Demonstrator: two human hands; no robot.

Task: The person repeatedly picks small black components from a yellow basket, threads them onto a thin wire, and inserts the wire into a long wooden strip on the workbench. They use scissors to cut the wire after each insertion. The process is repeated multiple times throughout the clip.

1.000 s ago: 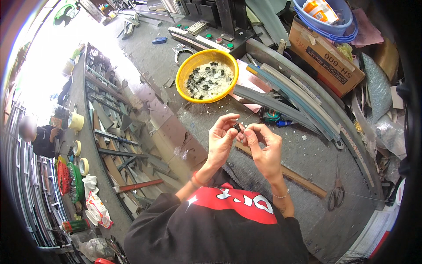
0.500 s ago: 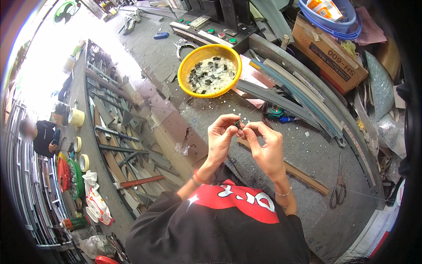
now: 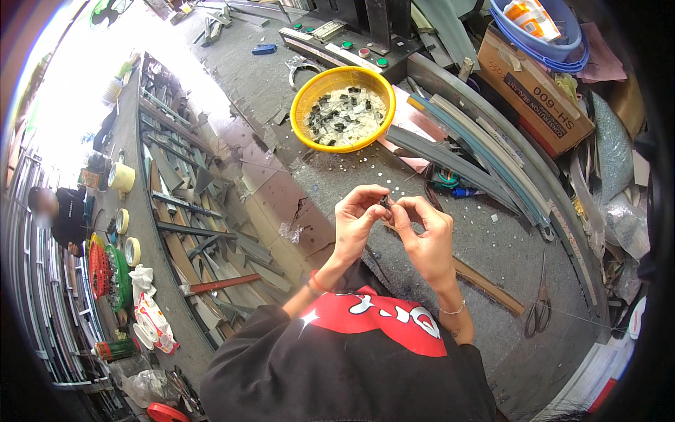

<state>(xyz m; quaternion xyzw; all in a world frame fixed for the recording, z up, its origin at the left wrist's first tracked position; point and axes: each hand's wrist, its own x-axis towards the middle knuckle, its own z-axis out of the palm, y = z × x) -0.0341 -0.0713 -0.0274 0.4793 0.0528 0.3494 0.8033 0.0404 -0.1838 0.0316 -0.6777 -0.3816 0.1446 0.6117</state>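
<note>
Between the fingertips of both hands is a small black piece [image 3: 386, 202], partly covered by the fingers. My left hand [image 3: 357, 216] pinches it from the left. My right hand [image 3: 425, 228] meets it from the other side, thumb and forefinger closed on it. Beyond them, a yellow basin [image 3: 298, 121] stands on the grey work surface [image 3: 337, 179], filled with many small white and black pieces [image 3: 347, 116]. Tiny white bits lie scattered between the basin and my hands. The exact kind of the held piece is too small to tell.
Long grey profiles [image 3: 457, 156] lie right of the basin, near a cardboard box [image 3: 531, 91] and a blue basin [image 3: 545, 49]. Scissors [image 3: 538, 309] and a brown strip [image 3: 489, 285] lie to the right. At left is a rack of offcuts [image 3: 204, 243]; a person [image 3: 67, 218] is farther off.
The view has shifted slightly, so the basin appears a little farther right. Both hands stay together at the black piece, which has turned a little between the fingers.
</note>
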